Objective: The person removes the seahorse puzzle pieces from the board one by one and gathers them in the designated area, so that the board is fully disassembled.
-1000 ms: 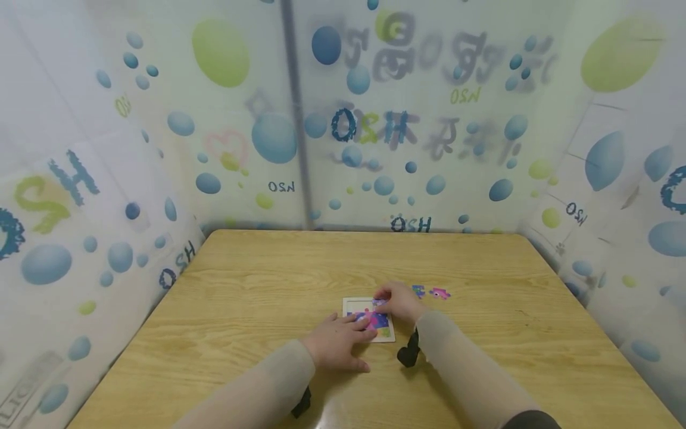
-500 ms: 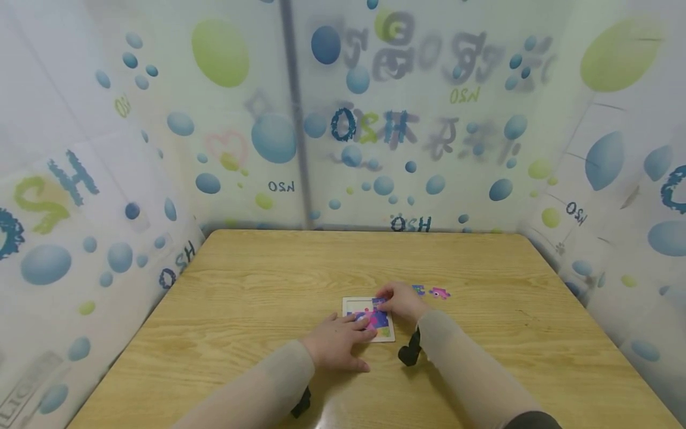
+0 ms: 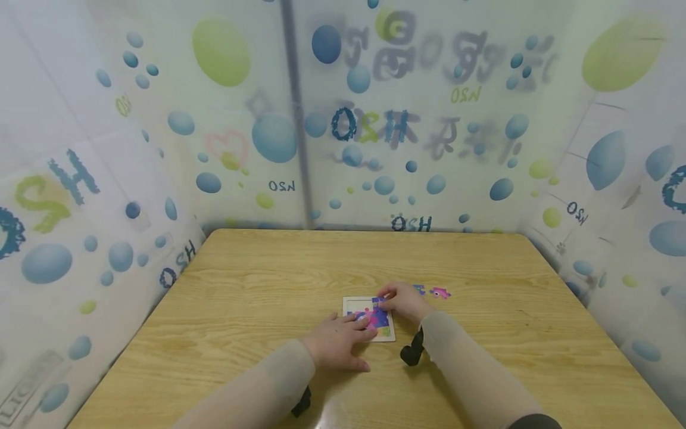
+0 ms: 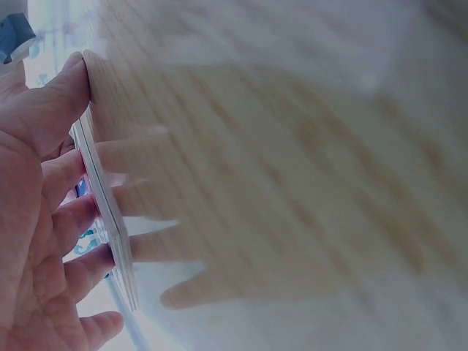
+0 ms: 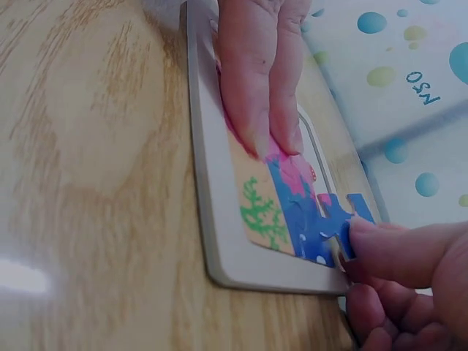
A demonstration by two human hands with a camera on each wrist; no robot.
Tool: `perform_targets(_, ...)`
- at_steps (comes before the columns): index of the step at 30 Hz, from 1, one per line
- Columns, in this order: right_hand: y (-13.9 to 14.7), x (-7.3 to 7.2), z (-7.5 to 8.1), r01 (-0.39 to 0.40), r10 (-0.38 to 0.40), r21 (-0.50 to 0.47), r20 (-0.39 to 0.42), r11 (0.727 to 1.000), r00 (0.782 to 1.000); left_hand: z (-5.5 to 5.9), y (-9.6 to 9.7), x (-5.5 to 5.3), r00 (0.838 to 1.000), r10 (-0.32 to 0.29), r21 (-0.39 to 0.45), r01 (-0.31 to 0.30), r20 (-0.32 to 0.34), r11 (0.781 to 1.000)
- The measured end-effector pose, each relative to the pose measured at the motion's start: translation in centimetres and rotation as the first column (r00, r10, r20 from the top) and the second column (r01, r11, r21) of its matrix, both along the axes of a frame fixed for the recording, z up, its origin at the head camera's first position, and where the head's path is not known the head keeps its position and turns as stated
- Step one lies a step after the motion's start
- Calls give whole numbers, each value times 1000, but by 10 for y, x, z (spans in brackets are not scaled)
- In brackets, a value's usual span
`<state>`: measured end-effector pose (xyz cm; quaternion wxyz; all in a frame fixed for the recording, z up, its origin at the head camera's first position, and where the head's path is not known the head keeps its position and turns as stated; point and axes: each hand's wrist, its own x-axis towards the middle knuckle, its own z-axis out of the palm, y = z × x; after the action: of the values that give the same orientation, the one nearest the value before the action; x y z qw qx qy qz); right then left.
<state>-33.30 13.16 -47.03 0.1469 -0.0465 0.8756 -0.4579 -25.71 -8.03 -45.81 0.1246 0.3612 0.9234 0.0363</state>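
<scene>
My right hand [image 3: 404, 299] pinches a blue puzzle piece [image 5: 341, 219], thumb on top and the other fingers curled beneath, at the far right corner of a white frame [image 5: 227, 252] on a wooden tabletop [image 3: 257, 298]. The piece lies to the left of that grip. In the right wrist view it sits tilted beside the joined blue section [image 5: 303, 223], and whether its lower edge touches that section I cannot tell. Nor can I make out a long axis; it looks about as wide as it is long.

My left hand [image 3: 337, 341] lies with fingers spread over the near left part of the frame, pressing, I judge, to steady it. The right hand is the nearer to the corner, and as I read it, the move hangs on that tilt: the piece calls for levelling, its tabs lined up with the joined section, before a press down.

Farther left inside the frame, a bare pale patch [image 3: 356, 305] shows. Beyond the right hand, to its right, a loose pink piece [image 3: 440, 293] and a loose blue piece [image 3: 420, 289], partly hidden, lie flat.
</scene>
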Motion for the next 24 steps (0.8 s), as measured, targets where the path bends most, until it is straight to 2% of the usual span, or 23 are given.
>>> perform_targets(8,0,0,-1,2,-2,-55,2,998,1000,-1,0,-1,1000,-4,-5,4,-12,1000)
perform_targets(12,5,-2,-1,18,-14,-103,38,994,999,-1,0,-1,1000,-7,-6,7,-13,1000)
perform_targets(24,40,-7,7,93,-83,-198,59,976,995,2,0,2,1000,4,6,-4,-7,1000)
